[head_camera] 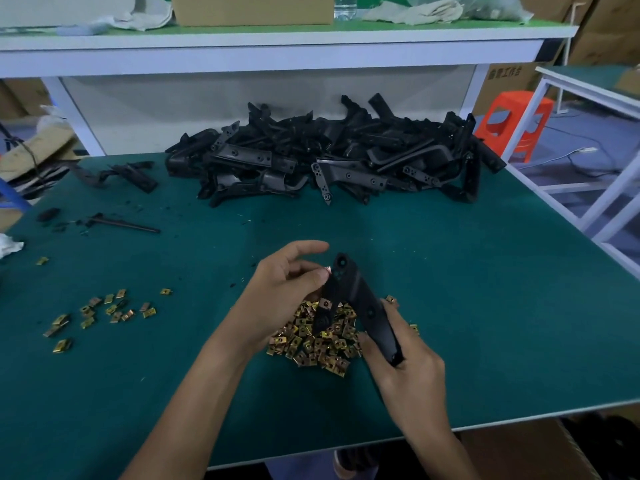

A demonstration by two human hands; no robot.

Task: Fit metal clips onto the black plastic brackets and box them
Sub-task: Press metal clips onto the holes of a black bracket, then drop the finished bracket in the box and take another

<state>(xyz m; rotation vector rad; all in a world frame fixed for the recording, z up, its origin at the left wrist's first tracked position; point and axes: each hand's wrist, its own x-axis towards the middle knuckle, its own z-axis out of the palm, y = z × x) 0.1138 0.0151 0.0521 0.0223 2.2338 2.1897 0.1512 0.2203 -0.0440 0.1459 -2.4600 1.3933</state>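
My right hand (pixel 405 368) grips the lower end of a black plastic bracket (pixel 363 306), which stands tilted over the green table (pixel 485 306). My left hand (pixel 284 289) pinches a metal clip (pixel 326 270) between thumb and fingers against the bracket's upper left edge. One clip (pixel 324 303) sits on the bracket's short lower arm. Beneath both hands lies a heap of gold metal clips (pixel 318 344). A big pile of black brackets (pixel 332 157) lies at the back of the table.
Several loose clips (pixel 100 311) are scattered at the left. A black rod-like piece (pixel 124 225) and a single bracket (pixel 131 174) lie at the far left. A cardboard box (pixel 530 452) stands below the table's near edge. An orange stool (pixel 516 123) stands at the right.
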